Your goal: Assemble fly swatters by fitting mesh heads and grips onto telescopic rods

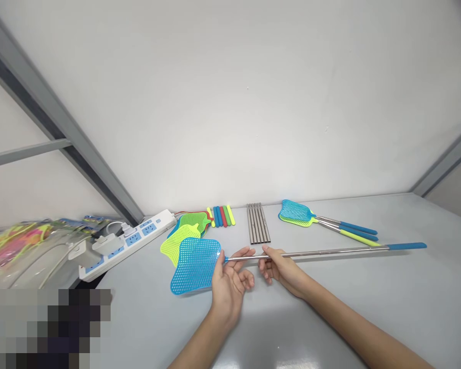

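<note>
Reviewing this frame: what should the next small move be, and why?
Probably slide the right hand along the metal rod to the blue handle and press inward: the left hand holds the blue swatter at its head end, and its rod looks much longer than those on the swatters lying at right.

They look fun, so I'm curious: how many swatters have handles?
4: the blue swatter in the left hand and right hand; behind, at right, two with blue handles and one with a yellow handle. These overlap, so more may be hidden.
</note>
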The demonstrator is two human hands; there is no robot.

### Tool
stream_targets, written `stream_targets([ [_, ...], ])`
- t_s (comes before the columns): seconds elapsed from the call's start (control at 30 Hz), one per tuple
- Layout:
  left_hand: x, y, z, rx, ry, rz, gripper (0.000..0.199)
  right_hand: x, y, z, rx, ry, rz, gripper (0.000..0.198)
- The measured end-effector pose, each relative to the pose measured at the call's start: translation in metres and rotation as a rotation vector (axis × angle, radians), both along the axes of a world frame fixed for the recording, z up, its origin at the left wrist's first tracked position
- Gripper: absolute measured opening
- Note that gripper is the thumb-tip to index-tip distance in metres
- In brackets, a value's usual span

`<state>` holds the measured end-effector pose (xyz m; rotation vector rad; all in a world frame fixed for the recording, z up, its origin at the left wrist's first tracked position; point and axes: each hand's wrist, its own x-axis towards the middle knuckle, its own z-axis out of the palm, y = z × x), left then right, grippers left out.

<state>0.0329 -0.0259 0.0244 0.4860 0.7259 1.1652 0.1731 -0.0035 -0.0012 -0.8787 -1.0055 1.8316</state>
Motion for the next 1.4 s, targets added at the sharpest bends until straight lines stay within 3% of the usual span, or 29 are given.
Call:
stream_targets([
  [1.4, -0.0014, 0.0016, -0.0038, -0.012, -0.042, -0.012, 0.054, -0.001, -0.0013, 0.0015, 0.002, 0.006, -0.025, 0.043],
])
